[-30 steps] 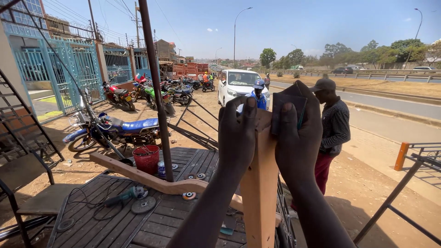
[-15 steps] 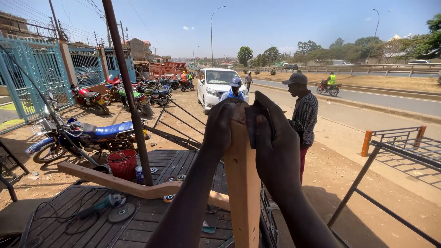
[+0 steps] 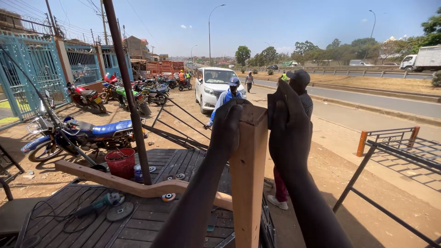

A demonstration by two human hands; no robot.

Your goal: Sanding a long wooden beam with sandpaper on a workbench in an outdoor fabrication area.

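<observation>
Both hands have kept their clamp on the upright post point(image 3: 248, 183), left hand point(image 3: 226, 131) and right hand point(image 3: 288, 131) fingers pressed flat beside its top, while the view has only drifted, so the hold continues.

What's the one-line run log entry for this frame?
left hand: grips top of upright wooden post | right hand: presses dark sanding pad on post top | angle grinder lies on bench

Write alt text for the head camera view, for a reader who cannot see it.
Two bare hands, left hand and right hand, clasp the top of an upright wooden post outdoors. Behind lie a dark slatted workbench with an angle grinder, parked motorcycles and a white car.
</observation>
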